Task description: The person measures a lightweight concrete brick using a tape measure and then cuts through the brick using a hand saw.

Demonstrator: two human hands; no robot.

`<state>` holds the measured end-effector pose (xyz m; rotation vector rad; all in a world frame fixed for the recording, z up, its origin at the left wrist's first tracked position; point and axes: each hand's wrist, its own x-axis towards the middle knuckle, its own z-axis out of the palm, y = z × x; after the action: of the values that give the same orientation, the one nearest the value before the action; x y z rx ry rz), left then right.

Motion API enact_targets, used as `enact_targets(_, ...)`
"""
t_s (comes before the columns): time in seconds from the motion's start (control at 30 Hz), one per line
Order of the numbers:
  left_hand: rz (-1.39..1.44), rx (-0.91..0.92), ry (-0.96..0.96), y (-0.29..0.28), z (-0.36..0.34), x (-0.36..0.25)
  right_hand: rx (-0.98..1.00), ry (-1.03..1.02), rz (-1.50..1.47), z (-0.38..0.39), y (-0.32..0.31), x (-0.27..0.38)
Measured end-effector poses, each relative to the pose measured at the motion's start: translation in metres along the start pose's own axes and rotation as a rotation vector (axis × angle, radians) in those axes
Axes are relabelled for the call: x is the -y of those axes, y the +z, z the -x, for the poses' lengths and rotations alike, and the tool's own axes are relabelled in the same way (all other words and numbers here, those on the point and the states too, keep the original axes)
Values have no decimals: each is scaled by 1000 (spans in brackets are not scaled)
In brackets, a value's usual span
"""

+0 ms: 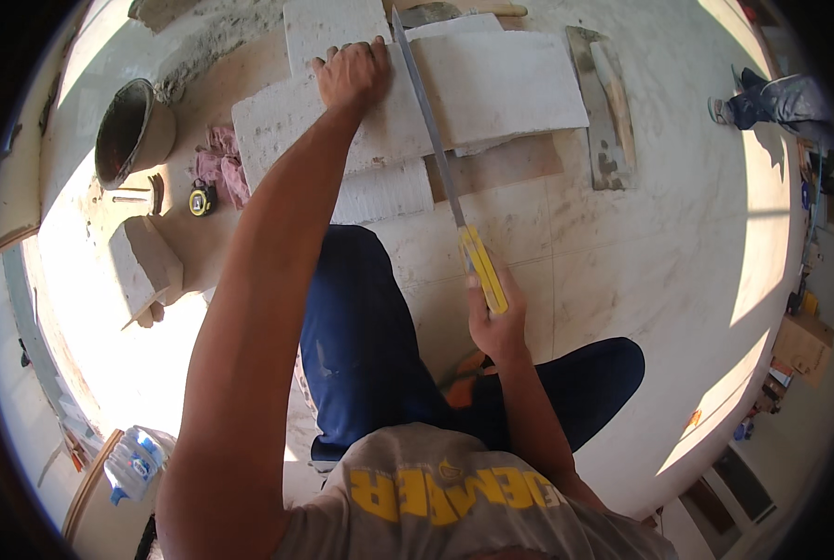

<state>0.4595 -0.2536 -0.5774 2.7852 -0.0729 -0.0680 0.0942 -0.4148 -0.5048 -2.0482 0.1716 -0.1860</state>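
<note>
A long white block (510, 86), like lightweight concrete, lies crosswise in front of me on other white pieces. My left hand (354, 77) presses on it left of the saw, its fingers bent at the far edge. The handsaw (431, 121) has a long straight blade and a yellow handle. My right hand (499, 317) is wrapped round that handle, near my knees. The blade crosses the block from near to far, its tip past the far edge. How deep the teeth sit in the block I cannot tell.
At the left stand a dark bucket (146, 133), a yellow tape measure (202, 198), a pink cloth (221, 168) and a broken block piece (146, 266). A flat board (604, 121) lies right of the block. Another person's legs (771, 103) show at the far right.
</note>
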Motion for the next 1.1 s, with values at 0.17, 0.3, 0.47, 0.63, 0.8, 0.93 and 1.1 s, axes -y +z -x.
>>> enact_targets(0.17, -18, 30, 13, 3, -3, 0, 112, 261, -101, -56, 16, 4)
enact_targets(0.3, -26, -1, -12, 2, 0, 13, 56, 205, -102, 63, -18, 22)
enact_targets(0.47, -18, 3, 22, 6, 3, -3, -7, 23, -7, -13, 13, -13)
enact_targets(0.63, -70, 45, 63, 3, 2, 11, 35, 155, -172, -47, 27, 1)
enact_targets(0.8, -125, -79, 70, 14, 4, 10, 20, 153, -202, -52, 31, 11)
enact_targets(0.93, -47, -36, 78, 8, 9, 14, 20, 162, -155, 26, 18, -5)
enact_targets(1.1, -40, -76, 93, 2, 13, 10, 11, 104, -108, 23, 4, -12)
